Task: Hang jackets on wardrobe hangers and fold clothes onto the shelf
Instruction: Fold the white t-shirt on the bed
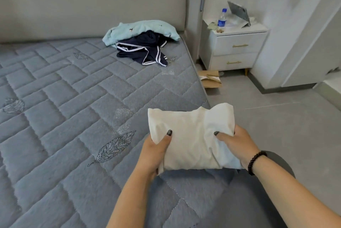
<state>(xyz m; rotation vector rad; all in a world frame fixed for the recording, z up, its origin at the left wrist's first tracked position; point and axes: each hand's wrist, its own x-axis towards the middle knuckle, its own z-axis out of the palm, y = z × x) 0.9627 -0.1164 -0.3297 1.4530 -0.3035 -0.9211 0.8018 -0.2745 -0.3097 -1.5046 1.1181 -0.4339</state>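
Head view puts the folded white garment (193, 139) at about 5 o'clock in my frame, lifted clear of the grey quilted mattress (73, 98) near its right-hand edge. Both hands have it: my left hand (155, 152) grips the left end with the thumb on top and the fingers curled underneath, and my right hand (238, 144) grips the right end the same way, a dark bead bracelet (255, 162) on that wrist. The bundle's long axis runs roughly from 10 o'clock to 4 o'clock between the two hands, so it is carried flat, with neither hand nearer to it than the other. I judge the fold on this piece finished and the carry to the shelf about to start, but no shelf or wardrobe interior is visible from here; only a white panel (313, 34) stands at 2 o'clock, and I cannot tell whether it belongs to the wardrobe. Still waiting at 12 o'clock, against the headboard (83, 6), lie a light blue garment (138, 28) and, partly under it, a crumpled navy garment with white stripes (145, 50). A white nightstand (236, 48) with a water bottle (222, 19) sits at 1 o'clock, well apart from my hands.
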